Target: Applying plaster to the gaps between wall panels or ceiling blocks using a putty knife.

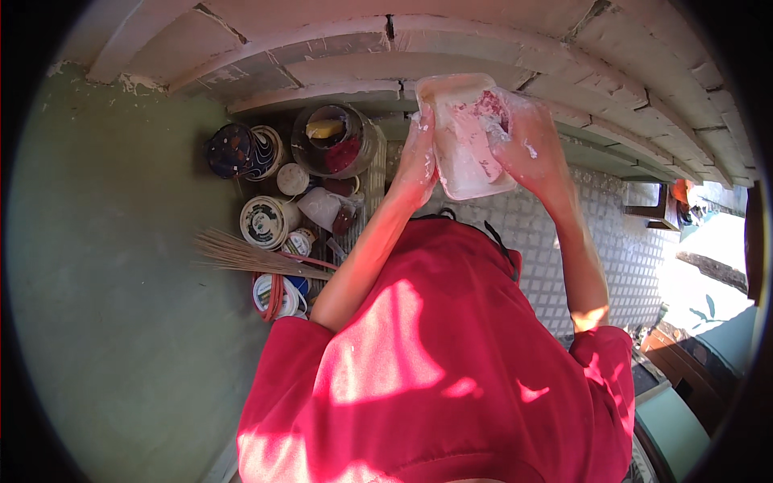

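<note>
A shallow rectangular tub [453, 149], whitish and smeared inside with pale paste, is raised in front of me beneath the stair-like underside. My left hand [419, 157] is closed on its left side, with the thumb along the rim. Over the tub's right part lies my right hand [531, 145], its fingers curled around a crumpled reddish cloth-like wad [491, 106] coated with white. The wad is pressed against the inside of the tub. White paste spots both hands, and the fingertips of the right hand are partly hidden.
To the left, by a green wall [137, 266], stand several paint buckets [264, 223], a large round container [354, 153] with a yellow item in it, and a stick broom [241, 251]. Stepped pale boards [499, 40] hang low overhead. Patterned tiles [604, 233] cover the floor at right.
</note>
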Demonstrator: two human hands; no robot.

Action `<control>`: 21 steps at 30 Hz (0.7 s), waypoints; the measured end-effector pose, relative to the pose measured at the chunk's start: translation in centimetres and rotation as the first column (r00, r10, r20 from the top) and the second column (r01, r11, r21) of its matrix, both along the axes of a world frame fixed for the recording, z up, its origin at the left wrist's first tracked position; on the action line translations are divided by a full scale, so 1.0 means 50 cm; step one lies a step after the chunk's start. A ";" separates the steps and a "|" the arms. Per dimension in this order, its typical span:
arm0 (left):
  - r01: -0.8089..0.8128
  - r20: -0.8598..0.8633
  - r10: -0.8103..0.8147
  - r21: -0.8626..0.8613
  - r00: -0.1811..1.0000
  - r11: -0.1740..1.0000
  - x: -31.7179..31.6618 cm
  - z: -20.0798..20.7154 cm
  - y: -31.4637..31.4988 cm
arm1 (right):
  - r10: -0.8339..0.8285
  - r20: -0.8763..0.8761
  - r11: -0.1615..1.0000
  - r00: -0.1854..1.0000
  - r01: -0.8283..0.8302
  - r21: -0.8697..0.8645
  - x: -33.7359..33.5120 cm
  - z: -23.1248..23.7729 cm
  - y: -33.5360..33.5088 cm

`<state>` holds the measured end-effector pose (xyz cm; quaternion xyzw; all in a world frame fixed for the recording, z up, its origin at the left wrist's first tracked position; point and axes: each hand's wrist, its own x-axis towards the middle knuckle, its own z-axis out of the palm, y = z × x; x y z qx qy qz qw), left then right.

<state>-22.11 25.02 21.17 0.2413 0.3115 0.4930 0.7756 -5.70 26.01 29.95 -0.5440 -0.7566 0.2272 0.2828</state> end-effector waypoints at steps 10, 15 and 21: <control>0.006 -0.010 -0.007 -0.037 1.000 0.999 -0.010 -0.005 0.003 | -0.138 -0.218 0.990 0.966 0.125 -0.070 0.007 -0.031 0.009; 0.035 0.017 -0.034 -0.056 0.999 0.998 -0.027 -0.014 0.004 | -0.273 -0.314 0.962 0.909 0.256 -0.094 0.004 -0.042 -0.024; 0.037 0.004 -0.037 -0.035 0.999 0.999 -0.036 -0.017 0.011 | -0.168 -0.514 0.978 0.841 0.076 -0.195 0.032 -0.077 -0.030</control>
